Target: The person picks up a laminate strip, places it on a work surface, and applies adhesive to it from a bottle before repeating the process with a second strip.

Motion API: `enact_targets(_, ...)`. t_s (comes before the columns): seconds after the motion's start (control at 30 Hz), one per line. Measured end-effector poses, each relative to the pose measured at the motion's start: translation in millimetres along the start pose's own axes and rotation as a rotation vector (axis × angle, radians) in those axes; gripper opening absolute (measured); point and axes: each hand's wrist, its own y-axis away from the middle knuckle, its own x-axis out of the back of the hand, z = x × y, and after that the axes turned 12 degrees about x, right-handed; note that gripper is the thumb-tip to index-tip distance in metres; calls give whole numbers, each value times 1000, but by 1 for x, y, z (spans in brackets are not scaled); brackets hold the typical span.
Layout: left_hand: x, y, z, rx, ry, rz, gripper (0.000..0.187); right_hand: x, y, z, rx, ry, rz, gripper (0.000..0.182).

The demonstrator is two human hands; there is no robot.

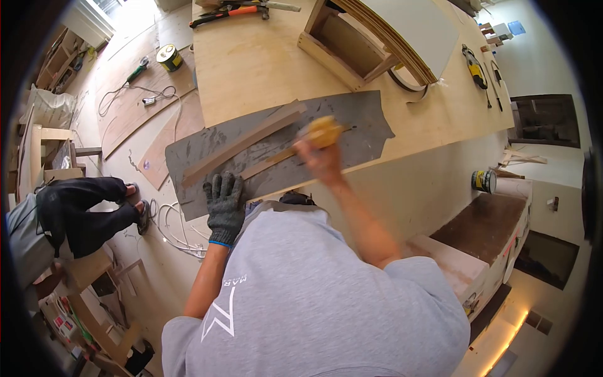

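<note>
My left hand [224, 204], in a dark grey knitted glove with a blue cuff edge, lies flat with fingers extended at the near end of a narrow brown strip [264, 166]. Bare and smeared by motion, my right hand [319, 162] grips a yellow sponge-like pad [324, 132] over the strip's far part. The pad's exact kind is blurred. A wider brown strip [242, 146] lies beyond, roughly parallel. Both strips rest on a dark grey, stained sheet [361, 116].
The sheet lies on a pale plywood table [251, 81]. A wooden box frame [339, 60], orange-handled tool [229, 16] and yellow power tool [475, 68] are on it. On the floor are a can [169, 58], grinder [138, 70] and white cable [173, 229]. Another person [81, 210] is at left.
</note>
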Motion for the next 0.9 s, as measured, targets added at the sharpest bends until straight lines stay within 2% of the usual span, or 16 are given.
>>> enact_targets(0.03, 0, -1, 0, -4, 5, -4, 59, -21, 7, -24, 186, 43, -20, 36)
enact_targets(0.1, -3, -2, -1, -9, 22, 13, 56, -47, 10, -77, -53, -264, -3, 42)
enact_targets(0.2, -4, -1, -3, -15, 70, 36, 53, -32, 11, -48, 15, -48, -170, 41)
enact_targets(0.23, -3, 0, -5, -10, 88, 45, 52, -14, 5, -35, -66, -16, -131, 28)
enact_targets(0.3, -5, 0, -6, -7, 114, 60, 51, 19, -8, -4, -294, -169, 16, 15)
enact_targets(0.37, -5, 1, -8, -1, 137, 68, 50, 40, -14, 11, -290, -122, 148, 12)
enact_targets(0.47, -5, -1, -11, -37, 168, 112, 48, 16, -6, -15, -324, -188, 61, 11)
enact_targets(0.5, -5, -1, -12, -50, 166, 115, 48, -3, 7, -17, -302, -192, -9, 16)
enact_targets(0.57, -6, -1, -16, -72, 173, 119, 48, -48, 16, -60, -153, -160, -157, 27)
enact_targets(0.63, -7, -3, -19, -101, 176, 121, 49, -73, 21, -92, -49, -88, -106, 30)
enact_targets(0.73, -7, -4, -24, -124, 168, 106, 49, -61, 17, -71, -75, -42, -45, 22)
enact_targets(0.77, -5, -5, -24, -130, 163, 91, 49, -45, 13, -58, -270, -176, -56, 18)
enact_targets(0.83, -2, -6, -27, -144, 176, 62, 50, -25, -3, -59, -335, -137, 168, 10)
enact_targets(0.9, -4, -6, -33, -162, 214, 63, 49, -37, -1, -62, -286, -165, 96, 10)
